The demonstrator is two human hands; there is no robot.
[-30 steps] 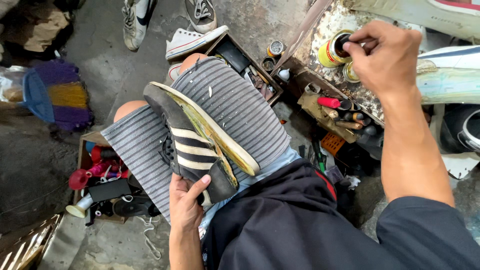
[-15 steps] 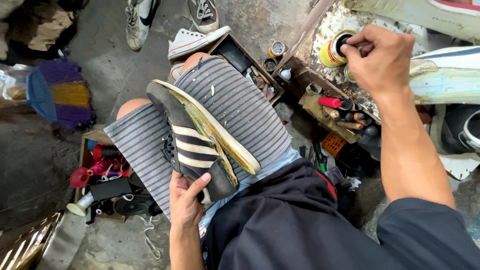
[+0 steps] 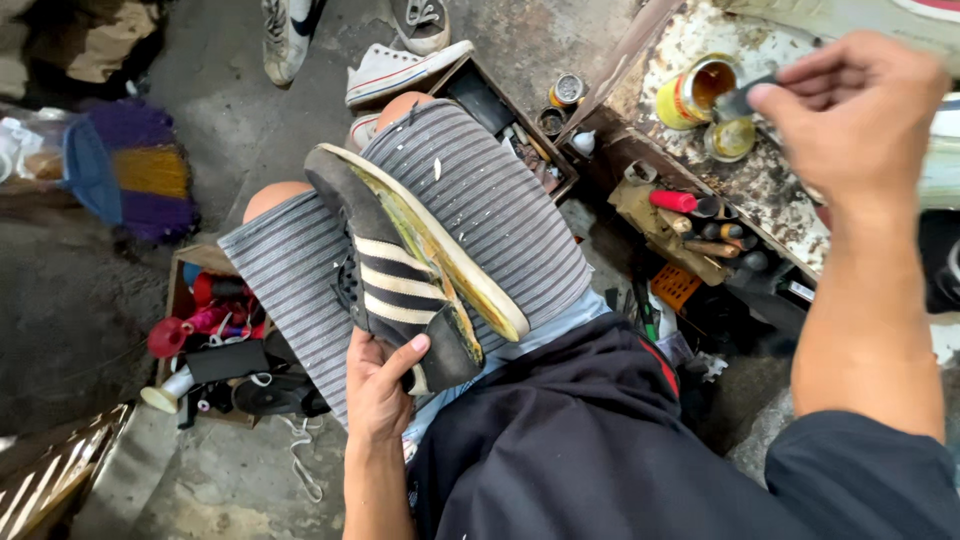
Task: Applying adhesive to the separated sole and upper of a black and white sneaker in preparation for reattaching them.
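My right hand [image 3: 850,115] has lifted off the glue can [image 3: 692,92], pinching a small brush [image 3: 738,100] beside its rim, while the shoe [image 3: 410,270], gripped at the heel by my left hand [image 3: 378,385], lies lengthwise across my lap, down-left.

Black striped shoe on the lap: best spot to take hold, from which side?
Probably the heel end of the black striped shoe, from the wearer's near side, where the left hand already has its grip. The shoe lies on its side across the striped shorts, toe pointing away. Its peeled sole faces right and looks smeared with yellow glue, so keep off that face.
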